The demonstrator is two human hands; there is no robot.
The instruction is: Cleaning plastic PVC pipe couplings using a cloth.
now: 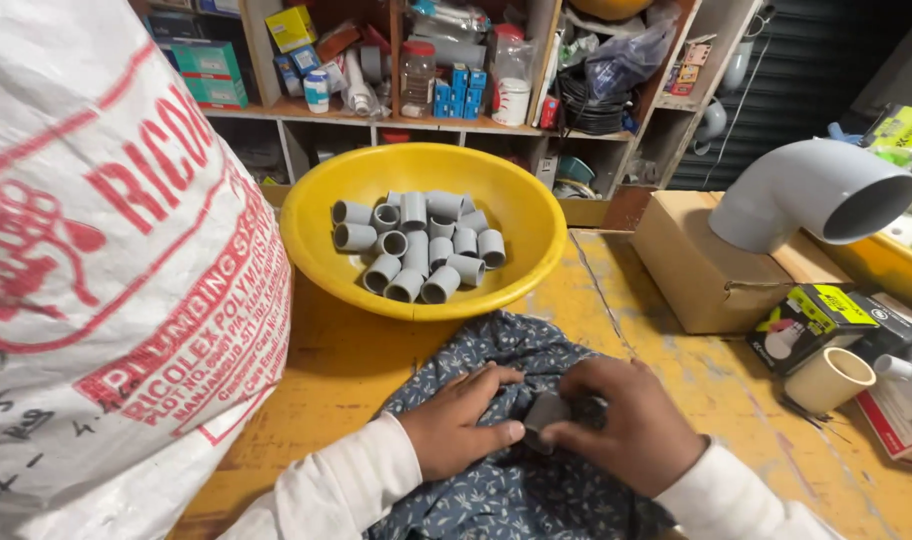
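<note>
My left hand (461, 418) and my right hand (626, 425) meet over a blue patterned cloth (516, 350) spread on the yellow table. Between their fingertips sits a small grey pipe fitting (544, 412); my right fingers curl around it and my left thumb and forefinger touch its left side. Just beyond the cloth stands a yellow plastic bowl (321, 245) with several short grey pipe couplings (421, 245) heaped inside.
A large white printed sack (106, 270) fills the left side. On the right are a cardboard box (711, 270), a big grey pipe elbow (811, 195), a small black-and-yellow carton (811, 320) and a cream coupling (829, 380). Cluttered shelves (426, 70) stand behind.
</note>
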